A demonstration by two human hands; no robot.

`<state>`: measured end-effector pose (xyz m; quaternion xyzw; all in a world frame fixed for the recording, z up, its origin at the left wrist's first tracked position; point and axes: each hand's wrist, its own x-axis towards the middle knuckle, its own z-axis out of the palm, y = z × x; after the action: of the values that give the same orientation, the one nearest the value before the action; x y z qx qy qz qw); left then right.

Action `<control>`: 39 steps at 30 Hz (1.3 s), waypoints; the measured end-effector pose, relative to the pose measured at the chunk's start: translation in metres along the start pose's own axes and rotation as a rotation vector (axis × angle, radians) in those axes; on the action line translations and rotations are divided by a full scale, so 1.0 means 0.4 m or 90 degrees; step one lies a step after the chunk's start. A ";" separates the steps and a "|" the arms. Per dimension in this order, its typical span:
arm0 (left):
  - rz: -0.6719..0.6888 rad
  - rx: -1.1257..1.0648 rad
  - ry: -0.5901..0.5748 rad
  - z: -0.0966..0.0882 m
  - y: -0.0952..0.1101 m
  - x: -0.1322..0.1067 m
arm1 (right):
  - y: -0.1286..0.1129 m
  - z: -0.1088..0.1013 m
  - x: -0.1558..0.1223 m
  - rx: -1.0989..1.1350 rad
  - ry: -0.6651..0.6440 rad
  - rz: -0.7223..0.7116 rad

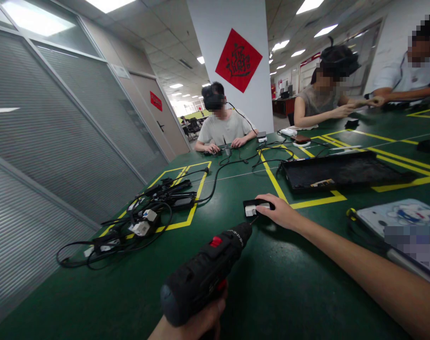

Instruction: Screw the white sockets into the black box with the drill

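My left hand (202,316) is wrapped round the grip of a black cordless drill (208,271) with red switches, pointing away and to the right. Its thin bit (253,220) reaches close to a small black box (260,202) with a white label; I cannot tell whether the tip touches it. From the right, my right hand (280,211) grips this box on the green table, thumb over the near side and fingers over the top.
A pile of black adapters and cables (154,212) lies at the left inside yellow tape. A shallow black tray (342,172) is at the right, with a light-blue case (406,217) nearer me. Cables cross the table's middle. People sit across the table and at the right.
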<state>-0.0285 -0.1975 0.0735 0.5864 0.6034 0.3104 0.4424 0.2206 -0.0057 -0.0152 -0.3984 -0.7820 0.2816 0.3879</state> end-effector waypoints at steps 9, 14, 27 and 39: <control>-0.062 -0.028 -0.015 0.007 0.012 -0.006 | -0.003 -0.002 -0.002 0.009 -0.010 0.005; -0.055 -0.052 -0.011 0.008 0.021 -0.012 | -0.010 -0.005 -0.001 0.012 -0.014 0.011; -0.075 -0.013 -0.026 0.004 -0.013 0.007 | -0.005 -0.002 -0.001 0.008 -0.004 -0.016; -0.090 -0.084 -0.053 0.008 -0.025 0.005 | -0.003 -0.002 -0.002 0.015 -0.009 -0.002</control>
<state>-0.0299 -0.1972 0.0631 0.5246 0.6022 0.2928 0.5256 0.2212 -0.0071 -0.0141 -0.3902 -0.7821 0.2932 0.3875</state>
